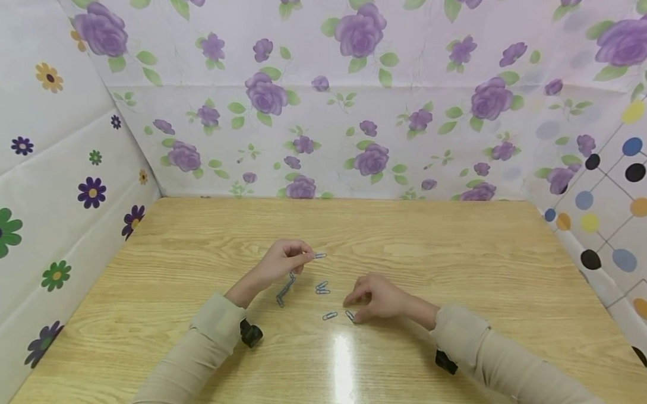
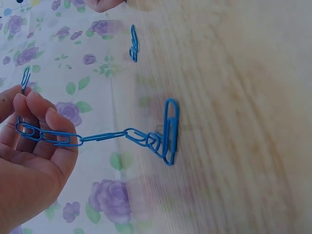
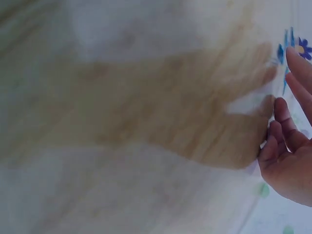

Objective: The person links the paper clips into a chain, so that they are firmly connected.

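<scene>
My left hand [image 1: 286, 261] pinches a blue paper clip [image 1: 320, 256] between thumb and fingertips, its end sticking out to the right. From that hand a chain of linked blue paper clips [image 2: 102, 137] runs across the fingers and down to the table. My right hand [image 1: 381, 298] is low over the table, thumb and forefinger spread apart. Its thumb tip is right at a loose paper clip [image 1: 349, 315]. In the right wrist view, the fingers [image 3: 287, 127] are loosely bent, with blue clips beyond them.
Another loose paper clip [image 1: 329, 316] lies just left of the right hand. Between the hands, two paper clips [image 1: 323, 292] lie close together on the wooden table [image 1: 434, 241]. Flower-patterned sheets [image 1: 326, 131] stand behind the table and at its left; a dotted sheet [image 1: 612, 218] stands at the right.
</scene>
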The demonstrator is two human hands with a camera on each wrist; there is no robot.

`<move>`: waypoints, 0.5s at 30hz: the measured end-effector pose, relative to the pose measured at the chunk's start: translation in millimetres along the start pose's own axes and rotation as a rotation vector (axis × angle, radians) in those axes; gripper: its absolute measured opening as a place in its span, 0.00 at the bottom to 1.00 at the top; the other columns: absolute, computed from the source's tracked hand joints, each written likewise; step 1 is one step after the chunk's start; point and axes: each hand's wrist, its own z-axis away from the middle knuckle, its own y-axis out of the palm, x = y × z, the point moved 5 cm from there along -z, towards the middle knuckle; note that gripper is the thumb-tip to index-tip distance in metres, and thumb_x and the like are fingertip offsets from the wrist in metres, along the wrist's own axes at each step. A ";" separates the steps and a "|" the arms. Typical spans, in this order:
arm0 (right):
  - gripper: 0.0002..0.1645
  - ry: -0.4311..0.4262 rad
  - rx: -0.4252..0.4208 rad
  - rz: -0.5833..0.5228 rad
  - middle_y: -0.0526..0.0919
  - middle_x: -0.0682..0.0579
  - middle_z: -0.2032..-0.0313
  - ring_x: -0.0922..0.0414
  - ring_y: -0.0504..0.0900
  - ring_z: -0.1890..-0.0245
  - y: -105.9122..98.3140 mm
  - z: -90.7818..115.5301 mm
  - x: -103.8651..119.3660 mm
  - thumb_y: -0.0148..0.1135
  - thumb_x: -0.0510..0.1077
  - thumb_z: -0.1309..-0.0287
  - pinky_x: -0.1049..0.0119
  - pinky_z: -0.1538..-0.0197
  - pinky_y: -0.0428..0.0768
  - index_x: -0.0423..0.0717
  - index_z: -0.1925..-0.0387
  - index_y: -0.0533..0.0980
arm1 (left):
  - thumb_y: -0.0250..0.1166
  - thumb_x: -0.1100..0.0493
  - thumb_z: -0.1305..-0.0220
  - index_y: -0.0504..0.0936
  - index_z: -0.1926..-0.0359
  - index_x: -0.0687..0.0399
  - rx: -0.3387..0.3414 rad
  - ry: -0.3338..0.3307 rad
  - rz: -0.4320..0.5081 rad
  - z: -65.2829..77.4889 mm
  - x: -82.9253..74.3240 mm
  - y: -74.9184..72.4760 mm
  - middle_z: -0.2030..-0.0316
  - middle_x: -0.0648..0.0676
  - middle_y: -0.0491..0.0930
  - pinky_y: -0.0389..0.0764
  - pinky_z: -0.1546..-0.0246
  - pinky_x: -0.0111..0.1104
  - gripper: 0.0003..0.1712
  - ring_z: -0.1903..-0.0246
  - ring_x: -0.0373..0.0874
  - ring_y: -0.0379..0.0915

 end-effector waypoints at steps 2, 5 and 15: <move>0.17 0.018 -0.003 0.021 0.77 0.57 0.71 0.58 0.67 0.72 2.1 0.2 0.1 0.74 0.43 0.62 0.71 0.68 0.65 0.46 0.64 0.83 | 0.53 0.68 0.36 0.76 0.63 0.74 -0.003 0.000 -0.001 -0.3 1.6 0.1 0.80 0.74 0.64 0.69 0.76 0.36 0.09 0.82 0.52 0.61; 0.17 0.051 -0.004 0.045 0.76 0.59 0.71 0.60 0.65 0.72 5.2 0.3 -0.6 0.74 0.44 0.62 0.71 0.68 0.64 0.48 0.64 0.83 | 0.54 0.66 0.35 0.76 0.62 0.75 -0.012 0.000 -0.011 -0.7 5.0 0.2 0.82 0.69 0.66 0.71 0.75 0.37 0.11 0.82 0.51 0.61; 0.13 0.036 -0.018 0.066 0.77 0.61 0.73 0.61 0.66 0.73 5.5 0.0 3.7 0.74 0.43 0.63 0.71 0.68 0.64 0.48 0.68 0.84 | 0.56 0.63 0.36 0.77 0.60 0.74 -0.018 -0.010 -0.045 -1.0 9.7 -0.7 0.83 0.52 0.69 0.74 0.71 0.46 0.13 0.80 0.58 0.63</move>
